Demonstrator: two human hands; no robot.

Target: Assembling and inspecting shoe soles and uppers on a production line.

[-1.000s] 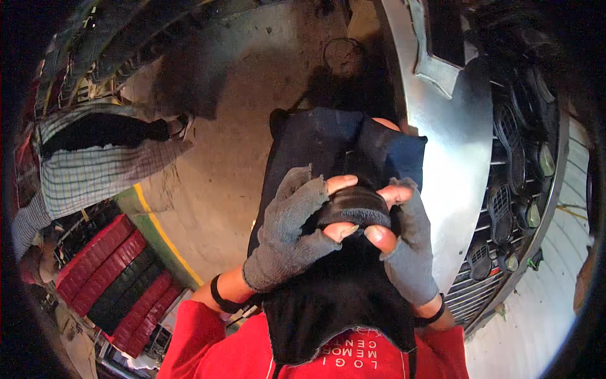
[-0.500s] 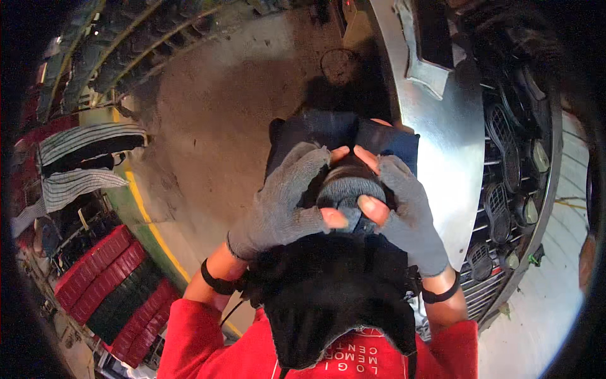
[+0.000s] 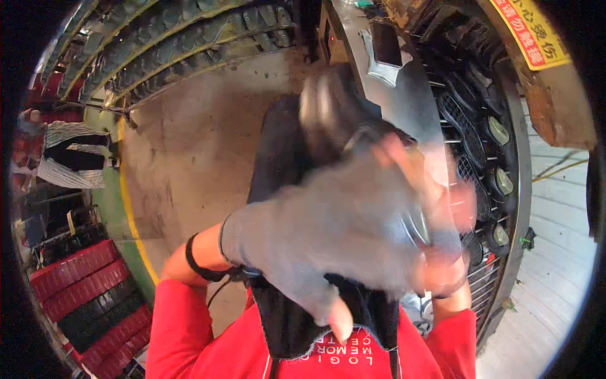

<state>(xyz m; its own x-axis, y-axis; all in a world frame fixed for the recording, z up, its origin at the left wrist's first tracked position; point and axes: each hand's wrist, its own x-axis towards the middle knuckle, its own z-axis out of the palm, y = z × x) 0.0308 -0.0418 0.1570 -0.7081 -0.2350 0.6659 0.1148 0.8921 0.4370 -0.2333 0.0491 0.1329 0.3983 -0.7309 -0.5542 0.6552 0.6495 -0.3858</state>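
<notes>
My left hand (image 3: 334,234), in a grey fingerless glove, is raised close to the camera and fills the middle of the view, smeared by motion. My right hand (image 3: 445,259), gloved the same way, is partly hidden behind it at the right and just as blurred. Above the left hand's fingers is a blurred dark grey shape (image 3: 328,110); I cannot tell what it is or whether either hand grips it. A black cloth (image 3: 297,322) hangs below the hands over my red shirt.
A shiny metal machine panel (image 3: 404,95) stands right of the hands, with a wire rack of round dark parts (image 3: 486,145) beside it. Tyres (image 3: 177,38) line the top. Red crates (image 3: 76,284) sit lower left. A person in a striped shirt (image 3: 69,158) stands at far left.
Both hands have come up fast toward the camera and turned blurry. The dark round object they clasped together before is no longer clearly seen between them.
</notes>
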